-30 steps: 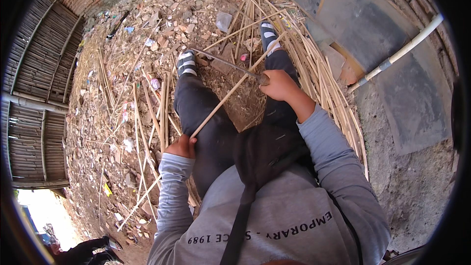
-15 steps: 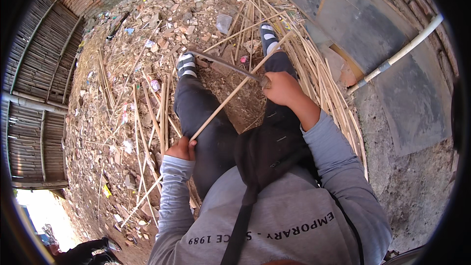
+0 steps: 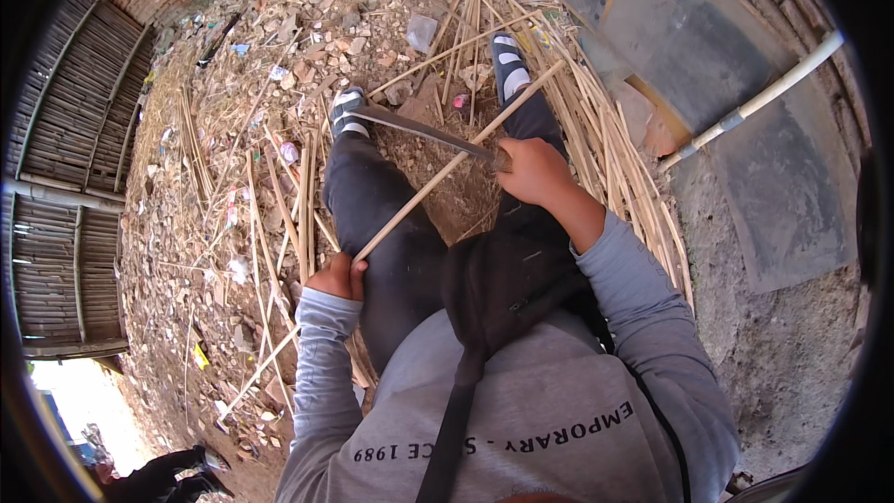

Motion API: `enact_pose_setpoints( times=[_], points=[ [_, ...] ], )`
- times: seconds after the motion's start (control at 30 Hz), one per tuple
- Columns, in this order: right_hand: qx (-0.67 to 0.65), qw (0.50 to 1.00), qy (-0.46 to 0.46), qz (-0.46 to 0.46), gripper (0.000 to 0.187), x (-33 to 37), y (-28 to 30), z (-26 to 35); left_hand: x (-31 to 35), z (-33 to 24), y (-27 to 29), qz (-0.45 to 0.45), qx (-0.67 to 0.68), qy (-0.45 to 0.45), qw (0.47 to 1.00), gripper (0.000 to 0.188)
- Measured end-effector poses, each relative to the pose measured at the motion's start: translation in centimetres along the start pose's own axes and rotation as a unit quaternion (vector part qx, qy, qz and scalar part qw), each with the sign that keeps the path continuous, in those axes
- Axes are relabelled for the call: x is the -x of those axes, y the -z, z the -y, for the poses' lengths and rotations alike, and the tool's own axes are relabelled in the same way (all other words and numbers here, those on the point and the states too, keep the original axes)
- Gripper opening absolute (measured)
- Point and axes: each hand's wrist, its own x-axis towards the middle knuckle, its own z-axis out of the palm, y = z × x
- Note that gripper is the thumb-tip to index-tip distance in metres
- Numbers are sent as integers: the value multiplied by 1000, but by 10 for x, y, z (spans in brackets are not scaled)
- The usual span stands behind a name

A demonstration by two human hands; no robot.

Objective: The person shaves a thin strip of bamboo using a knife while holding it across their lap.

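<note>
My left hand (image 3: 337,277) is closed round the near end of a long pale bamboo strip (image 3: 424,191), close to my left thigh. The strip slants up to the right across my lap, and its far end lies over my right shin. My right hand (image 3: 534,170) grips the handle of a machete (image 3: 424,130). Its dark blade points left toward my left foot and crosses the bamboo strip near the handle. At the crossing, blade and strip look in contact. My right fingers are partly hidden by the back of the hand.
Many split bamboo strips (image 3: 626,188) are heaped along my right leg, and more strips (image 3: 307,214) lie at my left. Rubble and litter (image 3: 307,47) cover the ground. A woven bamboo wall (image 3: 56,121) stands at left, grey sheets (image 3: 778,196) and a white pipe (image 3: 787,84) at right.
My left hand has moved slightly left and toward me with the bamboo strip. The machete blade has turned so more of its flat side shows.
</note>
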Motion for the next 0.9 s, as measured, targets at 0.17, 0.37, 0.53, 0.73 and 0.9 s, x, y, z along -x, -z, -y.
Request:
enact_pose_setpoints(
  times=[0.17, 0.37, 0.53, 0.73, 0.9],
  points=[
    [-23, 997, -61, -44, 19, -24, 1, -44, -4, -4, 1, -26, -1, -23, 999, 33],
    [-18, 1000, 7, 15, 20, -3, -3, -7, -2, -1, -1, -11, -1, -8, 1000, 32],
    [-63, 993, -83, -55, 20, -27, -3, -48, -6, -4, 3, -21, 12, -32, 999, 33],
    [-67, 998, -6, -1, 20, -9, -5, -14, -7, -4, 11, 26, 14, -9, 1000, 33],
    [-45, 999, -20, -15, 21, -13, -2, -28, -6, 3, 3, 5, 25, -42, 999, 32]
  ],
)
